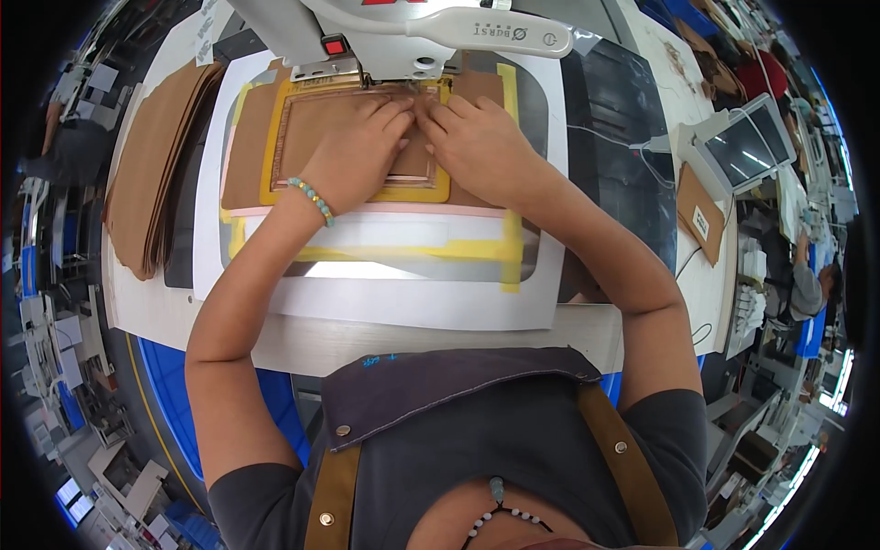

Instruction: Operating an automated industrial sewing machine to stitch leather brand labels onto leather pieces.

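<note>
A brown panel (316, 137) lies in a yellow rectangular frame (272, 170) under the head of a sewing machine (385, 41). My left hand (359, 154), with a beaded bracelet at the wrist, rests over the frame's middle, its fingers bent together toward the needle area. From the right, my right hand (478, 148) meets it there, fingers curled and thumb close to the fingertips. Both sets of fingertips nearly touch just in front of the machine's presser area. Whatever they pinch is too small or hidden to make out. More brown material shows beside the frame.
Brown sheets (151, 174) are stacked at the left. A white board with yellow tape (458, 249) lies beneath the frame. At the right stand a tablet-like screen (747, 142) and a brown piece with a white label (701, 220). Cables cross the dark table surface.
</note>
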`<state>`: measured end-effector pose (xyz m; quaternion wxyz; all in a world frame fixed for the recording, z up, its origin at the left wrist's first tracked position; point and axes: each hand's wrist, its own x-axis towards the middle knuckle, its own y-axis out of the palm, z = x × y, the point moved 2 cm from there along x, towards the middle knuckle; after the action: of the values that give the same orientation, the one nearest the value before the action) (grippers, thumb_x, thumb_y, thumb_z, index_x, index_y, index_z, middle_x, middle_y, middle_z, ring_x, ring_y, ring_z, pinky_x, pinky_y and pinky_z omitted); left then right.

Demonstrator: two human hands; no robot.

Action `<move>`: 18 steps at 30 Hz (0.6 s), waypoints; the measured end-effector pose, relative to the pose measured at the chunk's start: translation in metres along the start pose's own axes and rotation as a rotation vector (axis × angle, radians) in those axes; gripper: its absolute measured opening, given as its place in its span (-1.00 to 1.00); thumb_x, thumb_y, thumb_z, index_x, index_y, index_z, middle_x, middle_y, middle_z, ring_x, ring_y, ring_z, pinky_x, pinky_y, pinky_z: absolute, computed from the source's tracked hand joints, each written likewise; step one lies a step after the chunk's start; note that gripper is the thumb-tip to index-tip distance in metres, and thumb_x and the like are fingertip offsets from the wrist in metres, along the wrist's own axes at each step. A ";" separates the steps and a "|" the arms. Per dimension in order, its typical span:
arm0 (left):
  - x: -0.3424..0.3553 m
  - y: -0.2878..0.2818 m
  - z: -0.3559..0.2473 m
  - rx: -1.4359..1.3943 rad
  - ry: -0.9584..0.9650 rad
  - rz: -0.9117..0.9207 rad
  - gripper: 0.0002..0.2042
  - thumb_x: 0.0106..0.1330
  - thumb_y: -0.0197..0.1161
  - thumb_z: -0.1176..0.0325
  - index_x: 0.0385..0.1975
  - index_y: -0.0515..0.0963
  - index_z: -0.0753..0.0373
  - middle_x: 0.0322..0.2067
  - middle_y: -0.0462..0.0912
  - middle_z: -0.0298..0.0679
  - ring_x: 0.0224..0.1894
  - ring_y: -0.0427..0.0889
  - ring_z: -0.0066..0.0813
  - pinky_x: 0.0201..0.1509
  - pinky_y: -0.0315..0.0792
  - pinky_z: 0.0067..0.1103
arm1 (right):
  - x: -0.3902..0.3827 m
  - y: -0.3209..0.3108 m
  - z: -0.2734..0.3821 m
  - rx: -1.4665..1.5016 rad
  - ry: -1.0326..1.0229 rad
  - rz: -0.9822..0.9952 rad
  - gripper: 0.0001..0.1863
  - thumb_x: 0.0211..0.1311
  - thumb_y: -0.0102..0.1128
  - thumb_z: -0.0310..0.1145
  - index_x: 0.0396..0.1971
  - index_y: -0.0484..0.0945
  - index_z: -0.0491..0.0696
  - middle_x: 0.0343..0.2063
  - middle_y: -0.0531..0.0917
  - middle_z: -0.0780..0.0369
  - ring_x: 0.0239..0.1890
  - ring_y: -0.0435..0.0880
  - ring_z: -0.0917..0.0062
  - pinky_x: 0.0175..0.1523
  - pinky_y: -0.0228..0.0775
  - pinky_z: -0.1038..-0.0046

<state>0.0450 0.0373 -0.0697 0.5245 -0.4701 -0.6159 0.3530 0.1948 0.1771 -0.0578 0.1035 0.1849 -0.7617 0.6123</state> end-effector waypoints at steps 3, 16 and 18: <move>-0.007 -0.006 0.004 -0.017 -0.017 -0.006 -0.64 0.44 0.24 0.47 0.21 0.53 0.32 0.36 0.53 -0.13 0.34 0.50 -0.03 0.44 0.41 -0.27 | -0.010 -0.012 -0.005 0.191 -0.014 0.039 -0.59 0.38 0.27 -0.22 0.12 0.65 -0.13 -0.03 0.71 0.25 0.02 0.60 0.40 0.02 0.47 0.34; -0.059 -0.058 0.018 -0.269 -0.037 0.145 -0.56 0.43 0.21 0.55 0.31 0.58 0.22 0.42 0.51 -0.19 0.53 0.35 -0.05 0.56 0.30 -0.23 | -0.028 -0.036 -0.025 0.293 0.060 0.247 -0.60 0.41 0.20 -0.36 0.19 0.63 -0.11 0.15 0.68 0.22 0.12 0.60 0.33 0.21 0.48 0.31; -0.057 -0.053 0.014 -0.264 -0.019 0.158 -0.56 0.43 0.23 0.50 0.31 0.59 0.21 0.45 0.47 -0.18 0.55 0.31 -0.04 0.59 0.25 -0.21 | -0.013 -0.029 -0.017 0.311 -0.087 0.040 -0.56 0.37 0.20 -0.40 0.23 0.61 -0.10 0.22 0.65 0.22 0.13 0.59 0.31 0.24 0.47 0.29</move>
<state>0.0206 -0.0323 -0.0412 0.4228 -0.5787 -0.6228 0.3137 0.2175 0.1900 -0.0329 0.0284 0.2096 -0.6650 0.7162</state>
